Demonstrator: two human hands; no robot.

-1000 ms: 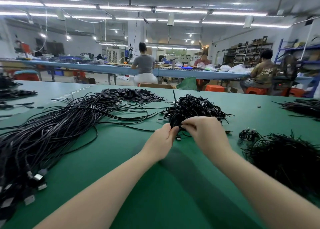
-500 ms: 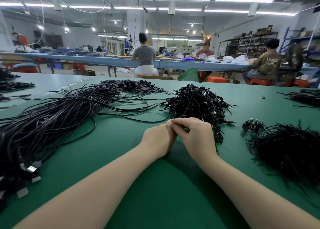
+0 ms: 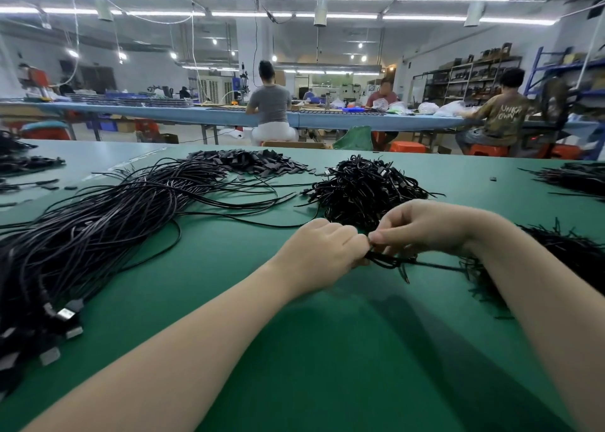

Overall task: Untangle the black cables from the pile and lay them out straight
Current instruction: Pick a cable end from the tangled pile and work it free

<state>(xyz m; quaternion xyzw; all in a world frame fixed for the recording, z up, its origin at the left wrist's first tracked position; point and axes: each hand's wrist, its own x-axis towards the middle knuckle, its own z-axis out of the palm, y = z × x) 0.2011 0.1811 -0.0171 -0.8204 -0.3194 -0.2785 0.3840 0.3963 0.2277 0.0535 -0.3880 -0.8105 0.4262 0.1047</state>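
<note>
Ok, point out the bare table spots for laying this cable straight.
Bare green table lies between the forearms, and between the straightened bundle and the left hand. Crowded: the tangled pile beyond the hands and the heap at right.

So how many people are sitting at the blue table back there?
3 visible: person in grey at centre, person in red facing this way, person in brown at right. Others farther back may be hidden.

Factory assembly floor: workers [image 3: 271,104] sitting on stools at a long blue desk [image 3: 203,114], cable piles [image 3: 363,186] covering the green desk [image 3: 229,268], parts shelving [image 3: 465,78] lining the wall.
</note>
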